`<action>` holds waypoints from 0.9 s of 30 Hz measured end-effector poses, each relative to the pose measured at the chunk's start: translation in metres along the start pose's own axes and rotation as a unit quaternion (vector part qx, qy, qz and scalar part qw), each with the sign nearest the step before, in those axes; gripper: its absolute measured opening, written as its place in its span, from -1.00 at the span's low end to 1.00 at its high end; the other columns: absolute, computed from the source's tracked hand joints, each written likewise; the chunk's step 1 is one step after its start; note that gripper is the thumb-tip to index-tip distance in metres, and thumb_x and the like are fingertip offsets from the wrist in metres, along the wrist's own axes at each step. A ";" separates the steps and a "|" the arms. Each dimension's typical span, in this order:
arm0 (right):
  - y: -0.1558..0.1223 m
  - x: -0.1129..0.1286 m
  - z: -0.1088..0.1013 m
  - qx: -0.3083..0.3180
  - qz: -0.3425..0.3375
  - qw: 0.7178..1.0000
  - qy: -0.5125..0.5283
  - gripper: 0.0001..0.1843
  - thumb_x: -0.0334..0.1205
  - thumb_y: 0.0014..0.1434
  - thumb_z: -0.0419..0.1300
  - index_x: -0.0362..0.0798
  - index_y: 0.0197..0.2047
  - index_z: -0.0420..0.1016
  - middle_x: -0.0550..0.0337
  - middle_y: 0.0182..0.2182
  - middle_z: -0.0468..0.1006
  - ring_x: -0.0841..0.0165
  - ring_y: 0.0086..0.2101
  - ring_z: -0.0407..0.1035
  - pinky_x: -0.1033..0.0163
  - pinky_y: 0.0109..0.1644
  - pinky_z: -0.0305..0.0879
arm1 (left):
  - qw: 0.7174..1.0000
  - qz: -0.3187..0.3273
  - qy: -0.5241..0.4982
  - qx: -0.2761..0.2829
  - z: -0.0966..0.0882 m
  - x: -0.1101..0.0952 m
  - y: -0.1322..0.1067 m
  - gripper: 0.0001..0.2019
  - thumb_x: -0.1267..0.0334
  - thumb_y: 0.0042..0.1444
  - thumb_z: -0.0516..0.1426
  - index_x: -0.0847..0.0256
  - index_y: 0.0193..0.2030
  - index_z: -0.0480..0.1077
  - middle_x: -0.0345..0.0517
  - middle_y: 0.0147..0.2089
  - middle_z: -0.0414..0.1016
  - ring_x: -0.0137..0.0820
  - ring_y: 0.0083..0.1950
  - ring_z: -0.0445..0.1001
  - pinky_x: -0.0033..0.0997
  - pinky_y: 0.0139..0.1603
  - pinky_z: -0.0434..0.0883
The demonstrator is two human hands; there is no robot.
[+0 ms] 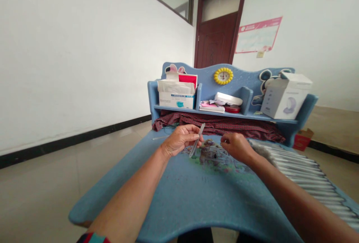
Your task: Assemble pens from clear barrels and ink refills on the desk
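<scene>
My left hand (183,139) is closed over the desk, pinching a slim, greyish translucent stick (197,141) between thumb and fingers. The stick is tilted, its upper end pointing away from me. To the right, my right hand (235,145) hovers over the printed picture on the desk, fingers curled together. Whether anything small is in those fingers cannot be made out. Beside my right forearm lie many slim grey-white sticks (305,183) with dark ends, side by side in a row. A grey fuzzy bundle (263,151) is partly hidden behind my right wrist.
The blue desk (179,205) has a raised back shelf with a mask box (176,99), papers (211,107), a red round tin (232,109) and a white carton (287,95). Checked cloth (224,126) is bunched underneath. One thin stick (159,138) lies left of my hand.
</scene>
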State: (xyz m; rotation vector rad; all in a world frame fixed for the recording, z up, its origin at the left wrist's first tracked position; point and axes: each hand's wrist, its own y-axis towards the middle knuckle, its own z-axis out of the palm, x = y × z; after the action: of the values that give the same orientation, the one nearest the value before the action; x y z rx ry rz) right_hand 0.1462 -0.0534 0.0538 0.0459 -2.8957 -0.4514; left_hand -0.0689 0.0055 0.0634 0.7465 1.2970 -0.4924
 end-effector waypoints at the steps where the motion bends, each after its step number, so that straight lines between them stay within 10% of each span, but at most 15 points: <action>1: 0.002 0.001 0.007 0.038 0.008 0.999 -0.009 -0.76 -0.22 0.06 0.02 -0.01 -0.33 0.52 0.14 -0.39 0.55 0.34 -0.34 0.41 0.34 -0.30 0.19 | 1.000 0.000 -0.001 0.002 0.000 0.000 0.000 -0.78 0.30 -0.10 0.22 0.33 -0.30 0.33 -0.07 -0.36 0.48 -0.45 -0.40 0.45 -0.44 -0.33 0.37; 11: 0.005 0.020 0.034 0.089 0.028 0.996 -0.003 -0.82 -0.26 -0.04 0.15 -0.18 -0.38 0.50 -0.11 -0.31 0.54 0.15 -0.23 0.41 0.15 -0.19 0.25 | 0.996 -0.038 0.067 0.043 -0.003 -0.001 0.000 -0.80 0.29 -0.06 0.19 0.37 -0.30 0.35 -0.04 -0.36 0.47 -0.48 -0.43 0.43 -0.50 -0.39 0.34; 18: 0.005 0.003 0.033 0.111 -0.016 0.975 0.190 -0.85 -0.24 0.04 0.09 -0.12 -0.38 0.44 0.17 -0.50 0.54 0.40 -0.47 0.42 0.34 -0.38 0.31 | 0.991 -0.080 0.090 0.053 -0.003 0.003 0.002 -0.75 0.28 -0.10 0.21 0.38 -0.29 0.34 -0.03 -0.39 0.49 -0.48 -0.47 0.43 -0.50 -0.41 0.33; 20: 0.002 -0.004 0.034 0.110 0.002 0.927 0.360 -0.83 -0.22 0.05 0.10 -0.14 -0.33 0.41 0.19 -0.53 0.52 0.44 -0.54 0.40 0.35 -0.45 0.31 | 0.990 -0.087 0.094 0.056 -0.001 0.005 0.002 -0.76 0.28 -0.10 0.22 0.38 -0.30 0.35 -0.04 -0.39 0.49 -0.49 -0.47 0.43 -0.50 -0.40 0.33; 23: -0.004 -0.012 0.036 0.094 0.031 0.779 0.619 -0.78 -0.19 -0.05 0.23 -0.16 -0.34 0.41 0.20 -0.56 0.50 0.43 -0.59 0.38 0.31 -0.48 0.32 | 0.989 -0.091 0.098 0.064 0.002 0.006 0.002 -0.78 0.29 -0.09 0.21 0.38 -0.31 0.36 -0.04 -0.40 0.49 -0.49 -0.47 0.43 -0.50 -0.39 0.33; 27: -0.009 -0.014 0.035 0.103 0.016 0.673 0.732 -0.74 -0.21 -0.14 0.32 -0.16 -0.35 0.47 0.16 -0.53 0.53 0.40 -0.56 0.40 0.27 -0.44 0.33 | 0.988 -0.101 0.098 0.068 0.004 0.010 0.003 -0.80 0.31 -0.08 0.21 0.38 -0.31 0.37 -0.05 -0.42 0.49 -0.49 -0.48 0.42 -0.49 -0.40 0.33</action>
State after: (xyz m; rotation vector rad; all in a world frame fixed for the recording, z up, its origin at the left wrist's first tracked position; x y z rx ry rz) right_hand 0.1525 -0.0507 0.0159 0.2537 -1.2922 0.0249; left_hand -0.0618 0.0050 0.0552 0.7964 1.5440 -0.6885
